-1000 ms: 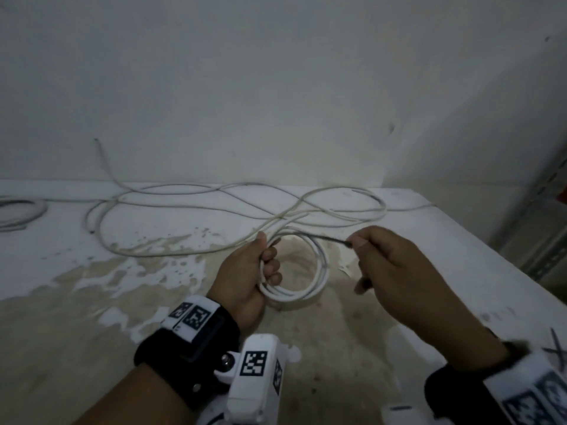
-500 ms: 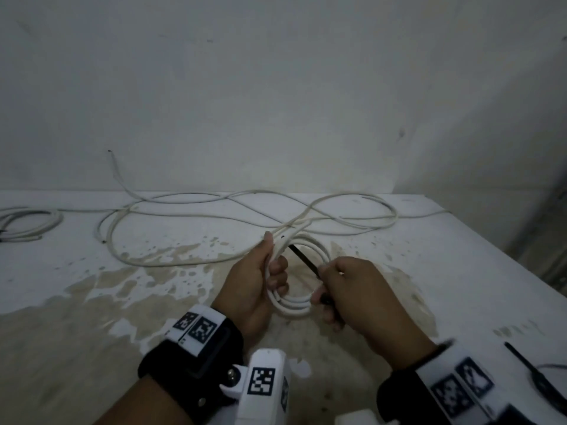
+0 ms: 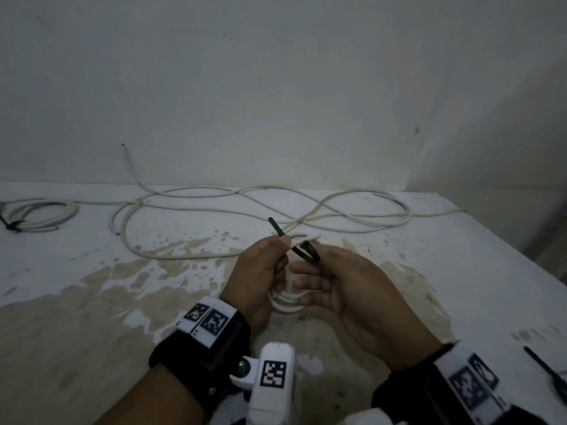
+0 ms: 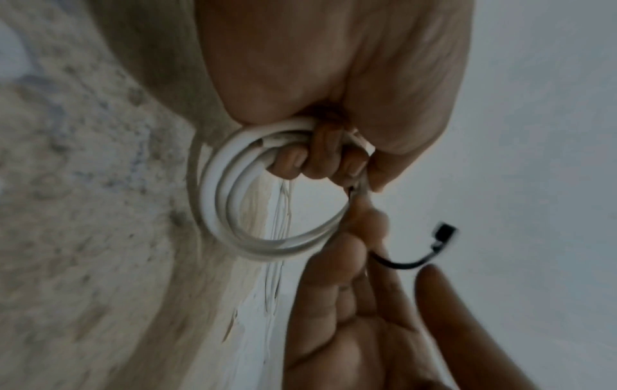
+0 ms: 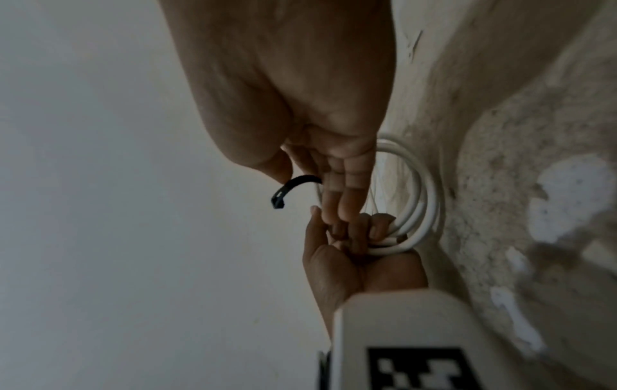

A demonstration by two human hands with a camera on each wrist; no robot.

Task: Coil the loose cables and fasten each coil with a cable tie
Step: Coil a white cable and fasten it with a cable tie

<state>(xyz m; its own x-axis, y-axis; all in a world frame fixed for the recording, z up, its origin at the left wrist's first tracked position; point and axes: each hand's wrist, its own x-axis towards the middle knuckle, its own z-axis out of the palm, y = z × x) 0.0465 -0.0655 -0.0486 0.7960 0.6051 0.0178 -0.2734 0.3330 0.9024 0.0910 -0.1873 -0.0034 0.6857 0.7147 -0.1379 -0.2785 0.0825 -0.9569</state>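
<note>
- Left hand (image 3: 260,271), frame centre, curls its fingers (image 4: 320,161) round the white coil (image 3: 285,302), held above the surface (image 3: 92,302).
- Right hand (image 3: 334,280) pinches the black cable tie (image 3: 302,248); the tie's long axis crosses the coil's top, tail pointing upper left.

Smooth white plastic-sheathed cable coil (image 4: 230,190), matt black cable tie (image 3: 302,251) (plastic, apparently), rough stained table (image 3: 92,302).

Between the hands, most of the white coil (image 3: 283,302) is hidden behind the left hand (image 3: 260,271) and right hand (image 3: 340,283). The black cable tie (image 3: 302,251) vanishes into their fingers. The left wrist view is blurred.
</note>
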